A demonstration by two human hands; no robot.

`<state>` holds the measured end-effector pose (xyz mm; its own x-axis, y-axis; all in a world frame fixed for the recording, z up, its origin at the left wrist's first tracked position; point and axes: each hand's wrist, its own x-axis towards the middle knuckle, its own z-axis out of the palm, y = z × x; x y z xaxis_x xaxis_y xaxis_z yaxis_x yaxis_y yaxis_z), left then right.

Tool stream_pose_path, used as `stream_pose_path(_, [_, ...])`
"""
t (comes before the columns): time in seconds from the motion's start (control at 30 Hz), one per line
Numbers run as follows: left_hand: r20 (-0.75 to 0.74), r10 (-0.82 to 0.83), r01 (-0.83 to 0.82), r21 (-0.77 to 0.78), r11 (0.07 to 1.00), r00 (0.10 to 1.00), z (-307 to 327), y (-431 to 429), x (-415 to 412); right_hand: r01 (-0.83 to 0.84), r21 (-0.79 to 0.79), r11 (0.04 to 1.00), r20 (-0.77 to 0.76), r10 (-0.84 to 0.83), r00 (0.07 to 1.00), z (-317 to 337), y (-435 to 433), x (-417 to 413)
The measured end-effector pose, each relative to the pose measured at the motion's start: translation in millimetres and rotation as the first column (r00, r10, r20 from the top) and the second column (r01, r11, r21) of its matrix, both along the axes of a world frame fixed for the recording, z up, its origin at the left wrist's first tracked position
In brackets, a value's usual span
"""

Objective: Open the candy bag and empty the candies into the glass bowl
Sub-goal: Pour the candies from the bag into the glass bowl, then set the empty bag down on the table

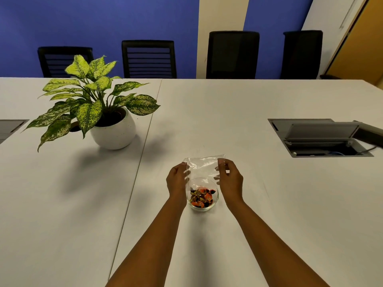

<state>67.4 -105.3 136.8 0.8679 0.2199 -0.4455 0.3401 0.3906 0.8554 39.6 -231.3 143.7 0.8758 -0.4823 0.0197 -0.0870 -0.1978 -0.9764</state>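
Observation:
A small glass bowl stands on the white table between my forearms. Several orange, gold and dark wrapped candies lie in it. Directly above the bowl I hold a clear plastic candy bag, which hangs down toward the bowl and looks see-through and nearly empty. My left hand pinches the bag's left edge. My right hand pinches its right edge near the top corner. The bag's lower end overlaps the bowl's rim, and I cannot tell whether candies remain inside it.
A potted plant with speckled green leaves stands at the left rear. An open cable box is sunk into the table at the right. Several black chairs line the far side of the table against a blue wall.

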Motion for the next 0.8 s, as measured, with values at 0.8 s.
stream_pose_path(0.8, [0.255,0.08,-0.147,0.253,0.956,0.964,23,-8,-24,0.158,0.117,0.98,0.04,-0.163,0.986,5,4,-16])
